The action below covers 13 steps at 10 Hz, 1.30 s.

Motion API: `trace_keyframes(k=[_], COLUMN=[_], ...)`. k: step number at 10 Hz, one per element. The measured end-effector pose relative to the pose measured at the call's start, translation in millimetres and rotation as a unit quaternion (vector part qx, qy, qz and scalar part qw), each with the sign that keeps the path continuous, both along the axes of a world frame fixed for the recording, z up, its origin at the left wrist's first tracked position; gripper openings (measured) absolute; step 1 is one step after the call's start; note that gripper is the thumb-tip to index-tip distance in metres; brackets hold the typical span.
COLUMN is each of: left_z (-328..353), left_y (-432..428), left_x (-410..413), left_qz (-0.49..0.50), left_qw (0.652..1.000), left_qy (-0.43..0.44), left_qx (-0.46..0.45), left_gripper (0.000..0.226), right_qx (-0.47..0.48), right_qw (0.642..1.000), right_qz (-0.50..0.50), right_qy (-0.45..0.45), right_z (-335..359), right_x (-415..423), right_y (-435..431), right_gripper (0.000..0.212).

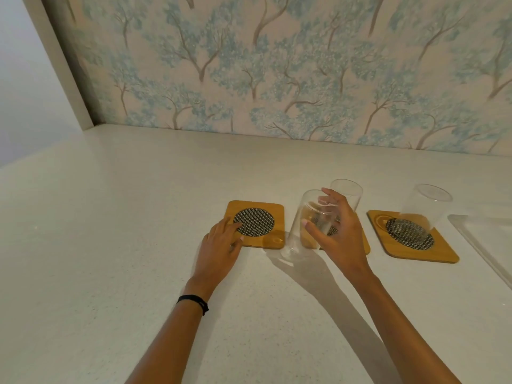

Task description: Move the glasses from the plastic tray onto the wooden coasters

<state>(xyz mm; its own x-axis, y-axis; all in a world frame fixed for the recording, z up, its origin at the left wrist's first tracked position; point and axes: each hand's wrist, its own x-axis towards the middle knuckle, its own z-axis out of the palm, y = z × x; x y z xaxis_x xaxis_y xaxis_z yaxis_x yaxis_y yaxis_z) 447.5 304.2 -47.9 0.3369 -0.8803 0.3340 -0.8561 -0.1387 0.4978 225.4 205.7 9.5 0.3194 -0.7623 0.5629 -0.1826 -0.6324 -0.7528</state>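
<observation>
Three wooden coasters with dark mesh centres lie in a row on the white counter. My left hand [221, 245] rests flat on the near left corner of the left coaster [260, 212], which carries no glass. My right hand [336, 231] grips a clear glass [307, 225], tilted, its base just above the counter between the left and middle coasters. Behind my fingers a second glass [350, 195] stands on the middle coaster [364, 245], largely hidden by my hand. A third glass [424, 214] stands on the right coaster [437, 252].
The clear plastic tray [487, 239] sits at the right edge, only its left corner in view. A wall with blue tree wallpaper [277, 65] backs the counter [138, 217]. A white side panel [55, 65] closes off the far left.
</observation>
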Motion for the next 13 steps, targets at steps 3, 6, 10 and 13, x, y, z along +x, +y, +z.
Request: trace_keyframes(k=[3,6,10,13], left_z=[-4.1,-1.5,-5.6,10.4], left_y=[-2.9,-1.4,-4.2,-5.8], left_x=[2.1,0.3,0.6,-0.6], left_qz=[0.005,0.011,0.017,0.052], left_qw=[0.999,0.999,0.998,0.998], left_qy=[-0.025,-0.036,-0.047,-0.032], left_qx=[0.032,0.038,0.043,-0.031], left_gripper=[0.036,0.037,0.039,0.047], right_qx=[0.029,0.038,0.077,0.077], right_qw=[0.998,0.997,0.995,0.983], right_qz=[0.062,0.067,0.056,0.113], right_qy=[0.012,0.026,0.042,0.124], right_z=[7.0,6.4,-6.4,6.4], right_x=[67.2,117.5,131.2,123.2], right_y=[-12.9,-28.9,-39.3,-46.0], right_gripper=[0.066,0.067,0.069,0.07])
